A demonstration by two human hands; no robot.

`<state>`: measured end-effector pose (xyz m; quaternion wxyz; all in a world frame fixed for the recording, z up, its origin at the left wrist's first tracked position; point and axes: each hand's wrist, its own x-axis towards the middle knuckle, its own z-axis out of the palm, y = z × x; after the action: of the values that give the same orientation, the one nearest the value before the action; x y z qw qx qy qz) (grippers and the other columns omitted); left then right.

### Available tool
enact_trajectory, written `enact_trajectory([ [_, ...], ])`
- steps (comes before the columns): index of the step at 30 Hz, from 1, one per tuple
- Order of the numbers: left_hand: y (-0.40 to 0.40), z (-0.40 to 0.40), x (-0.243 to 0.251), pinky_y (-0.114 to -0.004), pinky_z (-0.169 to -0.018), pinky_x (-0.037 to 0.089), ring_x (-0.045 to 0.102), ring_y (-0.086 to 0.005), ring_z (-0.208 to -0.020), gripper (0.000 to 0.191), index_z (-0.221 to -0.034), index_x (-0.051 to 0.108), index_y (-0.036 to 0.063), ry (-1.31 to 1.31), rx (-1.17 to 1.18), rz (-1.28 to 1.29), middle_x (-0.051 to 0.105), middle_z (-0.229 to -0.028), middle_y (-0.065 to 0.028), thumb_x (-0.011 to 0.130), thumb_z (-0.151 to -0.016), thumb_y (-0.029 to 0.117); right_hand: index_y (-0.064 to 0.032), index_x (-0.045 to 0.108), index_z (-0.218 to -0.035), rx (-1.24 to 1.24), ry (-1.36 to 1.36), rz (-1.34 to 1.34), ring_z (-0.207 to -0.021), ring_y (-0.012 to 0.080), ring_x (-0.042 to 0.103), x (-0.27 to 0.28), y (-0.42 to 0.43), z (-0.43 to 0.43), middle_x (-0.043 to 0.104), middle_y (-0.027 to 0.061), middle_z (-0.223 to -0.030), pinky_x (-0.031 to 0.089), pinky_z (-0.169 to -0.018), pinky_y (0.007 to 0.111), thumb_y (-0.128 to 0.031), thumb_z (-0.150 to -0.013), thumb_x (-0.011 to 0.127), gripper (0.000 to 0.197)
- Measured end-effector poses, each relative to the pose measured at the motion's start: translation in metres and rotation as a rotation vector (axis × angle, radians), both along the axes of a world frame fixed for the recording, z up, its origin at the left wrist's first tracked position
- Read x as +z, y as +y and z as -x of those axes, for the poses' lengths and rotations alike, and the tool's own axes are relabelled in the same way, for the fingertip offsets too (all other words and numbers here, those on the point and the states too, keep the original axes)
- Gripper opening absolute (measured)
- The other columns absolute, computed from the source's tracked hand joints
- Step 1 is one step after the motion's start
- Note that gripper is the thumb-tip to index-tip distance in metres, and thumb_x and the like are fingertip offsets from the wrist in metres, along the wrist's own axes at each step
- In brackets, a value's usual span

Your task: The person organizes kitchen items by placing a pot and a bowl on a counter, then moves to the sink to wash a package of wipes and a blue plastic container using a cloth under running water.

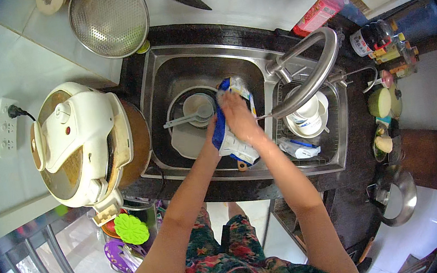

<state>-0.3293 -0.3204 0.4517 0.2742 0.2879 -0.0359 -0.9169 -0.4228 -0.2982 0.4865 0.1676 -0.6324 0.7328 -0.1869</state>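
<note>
Over the right side of the large sink basin, a blue and white plastic package (240, 150) lies between my two hands. My right hand (239, 116) presses flat on its upper part, fingers extended, with the faucet's spout (281, 111) beside the wrist. My left hand (212, 131) is at the package's blue left edge, its fingers mostly hidden behind it. Whether the package is open cannot be seen. Left of my hands, a round pan (170, 109) in the basin holds a bowl (194, 103) and a light spoon (179, 120). A pale tray or board (186, 142) lies below them.
White bowls (309, 115) and a crumpled plastic packet (300, 149) sit in the smaller right basin. A white electric cooker (84, 140) stands left of the sink. A perforated metal strainer (109, 21) is behind. Bottles (374, 37) line the right counter, with a metal pan (408, 199) nearer.
</note>
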Motion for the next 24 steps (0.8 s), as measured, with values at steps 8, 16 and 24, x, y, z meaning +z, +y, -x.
enact_trajectory([
  [8,-0.019,-0.012,0.026,-0.041,-0.097,0.038,0.051,-0.028,-0.11,0.046,-0.131,0.039,0.0118,0.28,-0.073,0.002,0.05,-0.124,-0.0142,0.033,-0.09,0.032,0.0051,0.042,-0.125,-0.143,-0.019,-0.032,-0.128,0.0367,0.026,0.056,-0.02,-0.002,0.034,0.0168,-0.137,0.014,-0.106,0.051,-0.02,-0.094,0.028,0.043],
  [16,-0.027,-0.029,-0.011,-0.039,-0.099,0.035,0.045,-0.0238,-0.116,0.046,-0.132,0.035,0.0148,0.335,0.066,0.021,0.042,-0.131,-0.01,0.037,-0.091,0.035,0.0012,0.043,-0.126,0.041,-0.43,-0.032,-0.13,0.0321,0.025,0.088,0.002,-0.04,0.038,0.0161,-0.134,0.014,-0.107,0.045,-0.022,-0.093,0.03,0.042],
  [24,-0.055,-0.024,0.015,-0.039,-0.098,0.037,0.046,-0.024,-0.114,0.046,-0.132,0.036,0.0143,0.297,-0.039,0.108,0.043,-0.129,-0.0104,0.038,-0.091,0.036,0.0008,0.04,-0.128,0.223,-0.351,0.132,-0.129,0.0291,0.028,0.117,0.024,-0.041,0.037,0.0152,-0.135,0.018,-0.107,0.041,-0.016,-0.091,0.039,0.041],
])
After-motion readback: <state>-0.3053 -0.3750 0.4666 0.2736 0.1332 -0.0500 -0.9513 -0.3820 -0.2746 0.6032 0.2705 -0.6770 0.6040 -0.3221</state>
